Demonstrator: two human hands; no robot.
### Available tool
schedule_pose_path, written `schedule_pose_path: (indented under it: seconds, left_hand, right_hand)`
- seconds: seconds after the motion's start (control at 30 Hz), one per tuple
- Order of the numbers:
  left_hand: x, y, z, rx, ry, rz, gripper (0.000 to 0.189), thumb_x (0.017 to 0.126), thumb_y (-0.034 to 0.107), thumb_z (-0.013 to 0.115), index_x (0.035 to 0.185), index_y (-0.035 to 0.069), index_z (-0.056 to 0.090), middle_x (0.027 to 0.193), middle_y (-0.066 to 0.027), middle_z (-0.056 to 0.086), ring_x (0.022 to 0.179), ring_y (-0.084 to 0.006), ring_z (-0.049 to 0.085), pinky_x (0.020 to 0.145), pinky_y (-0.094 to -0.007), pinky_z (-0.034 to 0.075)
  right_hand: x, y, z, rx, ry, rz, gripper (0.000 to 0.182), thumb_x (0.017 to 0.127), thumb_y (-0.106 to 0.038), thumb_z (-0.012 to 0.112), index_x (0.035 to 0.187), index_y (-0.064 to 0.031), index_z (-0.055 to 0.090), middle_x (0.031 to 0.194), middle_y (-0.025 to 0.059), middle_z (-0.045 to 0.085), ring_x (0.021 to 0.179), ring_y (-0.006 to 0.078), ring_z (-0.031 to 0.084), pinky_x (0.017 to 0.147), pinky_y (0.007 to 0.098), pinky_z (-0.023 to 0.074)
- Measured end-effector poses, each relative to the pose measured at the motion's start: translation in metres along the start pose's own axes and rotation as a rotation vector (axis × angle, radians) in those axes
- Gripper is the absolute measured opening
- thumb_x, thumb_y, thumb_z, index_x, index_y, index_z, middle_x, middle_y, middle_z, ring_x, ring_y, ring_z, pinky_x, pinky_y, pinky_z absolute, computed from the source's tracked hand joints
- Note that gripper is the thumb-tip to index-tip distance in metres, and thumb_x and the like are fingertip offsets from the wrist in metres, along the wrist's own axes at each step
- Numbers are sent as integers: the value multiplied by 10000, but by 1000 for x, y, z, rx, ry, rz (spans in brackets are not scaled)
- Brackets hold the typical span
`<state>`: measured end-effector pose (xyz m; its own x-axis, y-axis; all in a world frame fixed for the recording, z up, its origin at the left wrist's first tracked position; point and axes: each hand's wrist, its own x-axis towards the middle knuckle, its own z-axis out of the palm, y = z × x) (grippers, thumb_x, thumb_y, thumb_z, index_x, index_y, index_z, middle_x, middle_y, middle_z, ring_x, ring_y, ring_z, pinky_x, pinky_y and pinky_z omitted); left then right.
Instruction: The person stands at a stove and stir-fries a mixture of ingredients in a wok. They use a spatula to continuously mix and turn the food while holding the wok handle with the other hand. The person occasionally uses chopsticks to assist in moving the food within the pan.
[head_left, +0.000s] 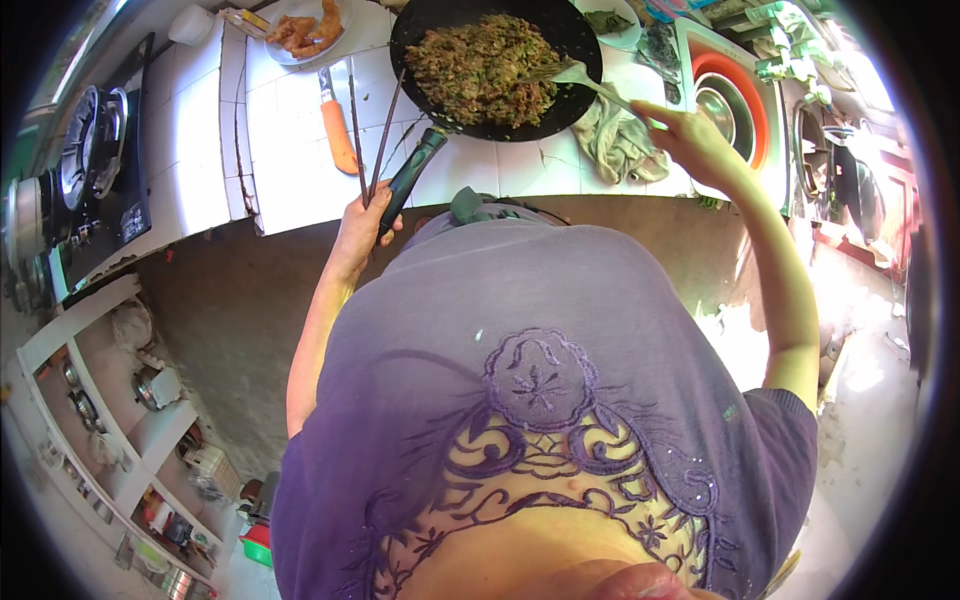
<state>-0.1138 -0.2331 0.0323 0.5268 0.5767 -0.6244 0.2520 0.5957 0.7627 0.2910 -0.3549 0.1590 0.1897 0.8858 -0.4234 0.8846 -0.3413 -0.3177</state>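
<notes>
My left hand (367, 221) grips the dark handle (412, 176) of a black wok (480, 133). Two dark chopsticks (379, 142) stick up from the same hand, fanned apart. A crumbly brown mixture with green bits (480, 71) fills the middle of the wok. Over at the wok's right side, my right hand (694, 142) holds a pale long-handled utensil (574, 73), perhaps a fork. Its head rests in the mixture, so its tip is partly hidden. A crumpled, stained cloth (619, 146) lies on the tiles beneath my right hand.
On the white tiled counter (285, 165) lies an orange-handled knife (339, 139). Behind it is a plate of fried pieces (307, 34). A bowl with green leaves (609, 22) sits behind the wok. Right stands a red basin (757, 112) holding a metal bowl; left, a gas stove (112, 225).
</notes>
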Motion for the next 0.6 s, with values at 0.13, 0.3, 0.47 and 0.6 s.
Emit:
schedule_pose_path:
  seconds: [0.13,0.3,0.47,0.6]
  left_hand:
    - [-2,-4,2,-16,4,8,418,945,301,456,1212,-20,482,630,-27,524,471,-52,419,419,-172,330]
    - [1,-7,6,-39,-14,-4,413,945,292,458,1215,-20,477,627,-26,527,464,-51,414,419,-173,327]
    - [-3,-1,7,-46,-25,-13,381,944,285,461,1190,-4,490,626,-27,527,465,-52,417,423,-169,331]
    - [-6,-3,7,-74,7,-15,367,944,287,460,1172,2,500,630,-21,517,470,-47,418,426,-167,332]
  right_hand:
    - [-17,-14,-3,14,-109,74,425,870,-117,527,1289,-185,493,806,187,629,697,248,618,685,369,466]
    - [40,-33,72,-124,-56,70,403,882,-167,459,1284,-186,487,798,221,616,769,332,616,722,425,465]
    - [39,-19,53,120,-68,80,360,873,-188,511,1229,-139,538,915,222,630,834,329,618,767,399,470]
    - [-1,-7,-1,66,-92,-25,353,855,-135,527,1204,-101,563,914,194,646,809,282,637,761,380,472]
